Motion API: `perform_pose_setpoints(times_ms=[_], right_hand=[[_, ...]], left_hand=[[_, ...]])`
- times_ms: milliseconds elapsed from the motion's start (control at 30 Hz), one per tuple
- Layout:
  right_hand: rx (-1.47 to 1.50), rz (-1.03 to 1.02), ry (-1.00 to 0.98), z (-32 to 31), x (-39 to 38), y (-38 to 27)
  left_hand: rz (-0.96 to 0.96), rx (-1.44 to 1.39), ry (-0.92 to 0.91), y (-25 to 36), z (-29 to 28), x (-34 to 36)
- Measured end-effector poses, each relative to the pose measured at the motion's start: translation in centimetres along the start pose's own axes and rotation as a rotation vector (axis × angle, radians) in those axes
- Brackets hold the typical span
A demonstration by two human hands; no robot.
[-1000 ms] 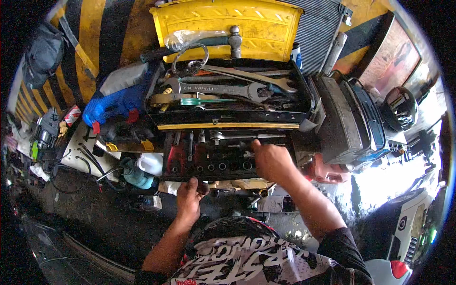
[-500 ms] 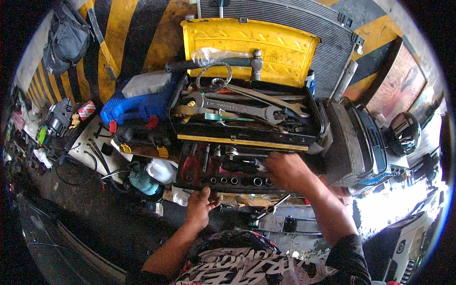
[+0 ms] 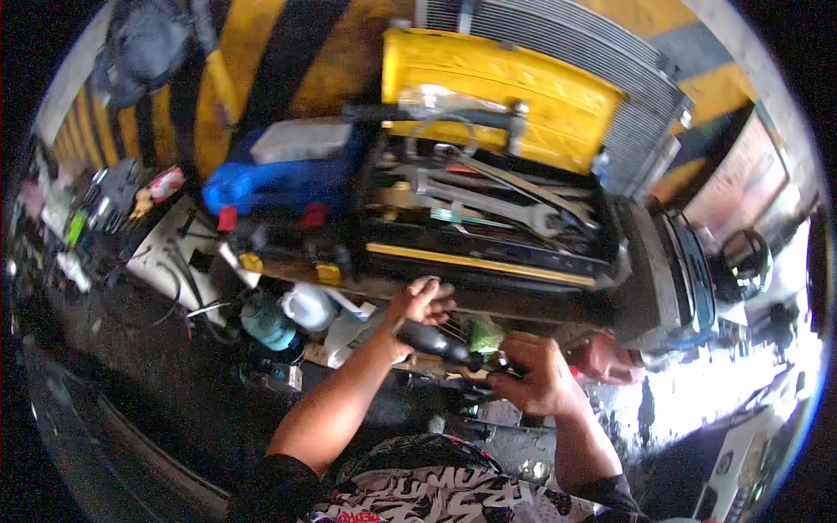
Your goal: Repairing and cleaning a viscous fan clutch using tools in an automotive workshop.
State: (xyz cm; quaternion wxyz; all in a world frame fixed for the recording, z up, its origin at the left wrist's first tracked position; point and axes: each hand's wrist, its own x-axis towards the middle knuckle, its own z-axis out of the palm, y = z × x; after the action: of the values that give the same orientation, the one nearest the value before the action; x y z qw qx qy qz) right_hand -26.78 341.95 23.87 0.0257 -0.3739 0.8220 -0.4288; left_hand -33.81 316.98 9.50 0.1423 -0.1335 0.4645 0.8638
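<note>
Both hands lifted off socket tray; dark-handled tool point(image 3: 440, 343) now gripped between left hand point(image 3: 423, 303) and right hand point(image 3: 540, 376), fingers clamped. Judged rigid, moderately heavy; handle best held.

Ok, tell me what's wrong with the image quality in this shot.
Head view: motion blur smears most of it, so the wrenches in the yellow toolbox and both the left hand and right hand look soft; the lower right is blown out by daylight glare; the lower left sinks into shadow; fisheye bending curves the toolbox edges, and the corners are black.
</note>
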Motion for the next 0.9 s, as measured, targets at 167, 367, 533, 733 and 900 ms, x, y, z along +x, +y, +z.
perform_pose_setpoints(times_ms=[167, 367, 533, 733, 900], right_hand=[[-0.182, 0.108, 0.131, 7.6, 3.1, -3.0], [-0.055, -0.244, -0.162, 26.4, 8.5, -6.9], [-0.255, -0.094, -0.523, 40.8, 11.4, -0.3], [-0.480, -0.147, -0.894, 46.8, 5.4, 13.8], [-0.559, -0.386, -1.096, 48.1, 0.8, 25.9]], left_hand=[[0.086, -0.343, -0.178, 1.7, -2.5, -12.1], [0.419, -0.523, 0.206, 2.9, -18.7, -21.2], [0.567, -0.207, 0.671, 5.0, -35.3, -31.6], [0.588, 0.042, 1.444, 11.4, -46.9, -45.2], [0.668, -0.021, 1.578, 12.8, -58.9, -54.2]])
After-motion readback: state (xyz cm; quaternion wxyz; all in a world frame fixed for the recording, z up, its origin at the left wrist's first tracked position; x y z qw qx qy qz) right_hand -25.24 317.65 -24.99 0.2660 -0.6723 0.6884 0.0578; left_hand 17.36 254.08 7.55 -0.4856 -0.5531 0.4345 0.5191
